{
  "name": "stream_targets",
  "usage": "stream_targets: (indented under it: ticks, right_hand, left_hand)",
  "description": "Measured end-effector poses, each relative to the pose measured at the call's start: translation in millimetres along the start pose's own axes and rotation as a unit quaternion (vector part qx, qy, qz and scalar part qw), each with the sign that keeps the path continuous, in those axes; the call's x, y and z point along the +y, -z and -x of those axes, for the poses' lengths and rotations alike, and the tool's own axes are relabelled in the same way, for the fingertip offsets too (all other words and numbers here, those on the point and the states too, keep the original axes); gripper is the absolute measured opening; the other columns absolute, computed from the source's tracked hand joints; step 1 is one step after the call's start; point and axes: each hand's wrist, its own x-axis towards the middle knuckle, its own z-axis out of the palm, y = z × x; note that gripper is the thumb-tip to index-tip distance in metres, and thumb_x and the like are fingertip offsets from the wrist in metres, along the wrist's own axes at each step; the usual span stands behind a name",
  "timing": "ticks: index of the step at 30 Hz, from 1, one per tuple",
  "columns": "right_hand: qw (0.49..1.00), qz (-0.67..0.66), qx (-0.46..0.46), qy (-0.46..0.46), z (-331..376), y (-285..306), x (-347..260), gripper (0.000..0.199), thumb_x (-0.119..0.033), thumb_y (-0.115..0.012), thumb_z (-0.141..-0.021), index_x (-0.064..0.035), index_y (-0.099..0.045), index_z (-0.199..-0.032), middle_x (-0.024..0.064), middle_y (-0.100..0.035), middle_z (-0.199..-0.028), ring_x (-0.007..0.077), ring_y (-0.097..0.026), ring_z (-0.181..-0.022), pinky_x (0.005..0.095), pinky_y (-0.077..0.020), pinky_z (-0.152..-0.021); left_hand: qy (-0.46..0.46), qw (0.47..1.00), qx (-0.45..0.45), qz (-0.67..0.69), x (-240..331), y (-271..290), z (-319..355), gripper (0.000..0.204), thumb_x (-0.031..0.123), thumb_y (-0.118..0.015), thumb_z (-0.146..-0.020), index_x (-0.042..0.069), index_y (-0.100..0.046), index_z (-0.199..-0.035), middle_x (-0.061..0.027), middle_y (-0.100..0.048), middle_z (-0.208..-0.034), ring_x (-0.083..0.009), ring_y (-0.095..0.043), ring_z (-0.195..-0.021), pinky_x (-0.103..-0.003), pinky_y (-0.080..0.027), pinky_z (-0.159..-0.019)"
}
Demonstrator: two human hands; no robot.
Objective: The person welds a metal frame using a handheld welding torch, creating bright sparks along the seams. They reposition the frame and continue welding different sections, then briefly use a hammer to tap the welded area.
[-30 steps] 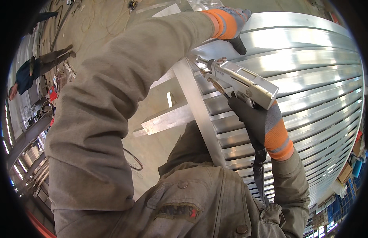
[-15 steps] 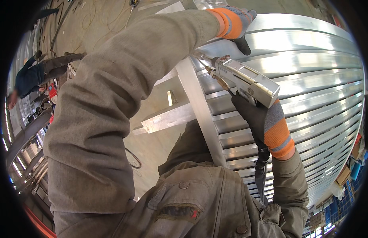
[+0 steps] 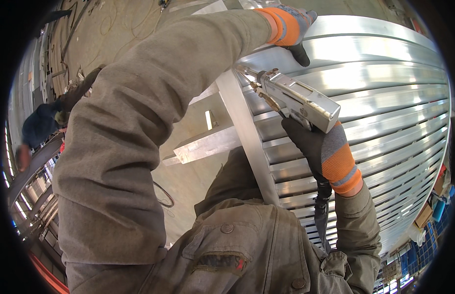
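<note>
My right hand (image 3: 321, 147), in a grey, black and orange glove, is closed round the grip of a silver, box-bodied hand tool (image 3: 306, 100). Brass fittings run along the tool's side, and its narrow front end points up-left to the corner of a slatted aluminium panel (image 3: 365, 49). A black-wrapped hose (image 3: 322, 215) hangs below that hand. Across the panel's far left corner lies my left hand (image 3: 292, 27), gloved alike, its thumb apart and its other fingers stretched out, partly hidden. A flat side bar (image 3: 247, 127) joins the slat ends.
A metal beam (image 3: 208, 144) juts out left of the panel, above the floor. Another person (image 3: 41, 120) is at the far left beside metal racks. Cables (image 3: 110, 22) lie on the floor behind my left arm. Boxes and blue mesh (image 3: 433, 230) stand at the right.
My right hand and the tool have shifted slightly up and left toward the corner. My left hand stays in place. At the far left the other person has moved lower in the view.
</note>
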Motion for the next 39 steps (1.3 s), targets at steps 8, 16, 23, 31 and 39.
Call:
stream_targets:
  ticks: [8, 16, 23, 31, 39]
  right_hand:
    - [0.999, 0.049, -0.003, 0.013, 1.4, -0.4, 0.2, 0.039, -0.019, -0.084, -0.107, 0.0055, -0.078, -0.136, 0.0129, -0.085, -0.109, 0.0148, -0.080, -0.095, 0.0345, -0.0638, -0.079]
    - [0.998, 0.043, 0.011, 0.033, 2.9, -2.5, -0.4, 0.039, -0.020, -0.086, -0.106, 0.0050, -0.078, -0.135, 0.0124, -0.085, -0.106, 0.0145, -0.080, -0.092, 0.0338, -0.0637, -0.077]
    - [0.997, 0.068, 0.006, 0.033, 2.6, -1.2, -8.0, 0.037, -0.020, -0.086, -0.106, 0.0055, -0.080, -0.132, 0.0131, -0.085, -0.103, 0.0158, -0.081, -0.091, 0.0345, -0.0638, -0.076]
    - [0.995, 0.085, 0.020, 0.037, 2.8, 0.6, -8.3, 0.040, -0.023, -0.087, -0.104, 0.0060, -0.080, -0.131, 0.0169, -0.086, -0.104, 0.0213, -0.084, -0.093, 0.0362, -0.0651, -0.077]
    - [0.994, 0.105, 0.015, 0.030, 1.7, 4.0, -6.9, 0.040, -0.022, -0.085, -0.106, 0.0057, -0.075, -0.133, 0.0066, -0.079, -0.098, 0.0084, -0.070, -0.083, 0.0283, -0.0577, -0.067]
  left_hand:
    - [-0.011, 1.000, 0.013, 0.001, -1.6, -1.8, 1.0, 0.123, 0.064, -0.102, -0.077, 0.001, -0.050, -0.169, -0.0223, -0.070, -0.157, -0.0415, -0.073, -0.138, -0.048, -0.059, -0.115]
    - [-0.021, 0.999, 0.024, 0.007, -6.1, -8.8, 0.0, 0.122, 0.064, -0.102, -0.078, 0.000, -0.051, -0.168, -0.0231, -0.070, -0.156, -0.0419, -0.073, -0.138, -0.049, -0.059, -0.115]
    - [-0.026, 0.999, 0.032, 0.014, -7.4, -8.7, -3.8, 0.121, 0.064, -0.102, -0.078, 0.000, -0.051, -0.167, -0.0238, -0.071, -0.156, -0.0423, -0.073, -0.138, -0.049, -0.059, -0.115]
    - [-0.031, 0.999, 0.038, 0.016, -6.5, -9.5, -7.9, 0.120, 0.064, -0.101, -0.078, -0.001, -0.052, -0.166, -0.0246, -0.071, -0.155, -0.0428, -0.073, -0.138, -0.049, -0.059, -0.115]
    - [-0.035, 0.998, 0.039, 0.019, -6.4, -12.6, -7.1, 0.119, 0.063, -0.101, -0.079, -0.001, -0.052, -0.166, -0.0254, -0.071, -0.154, -0.0432, -0.073, -0.138, -0.049, -0.059, -0.115]
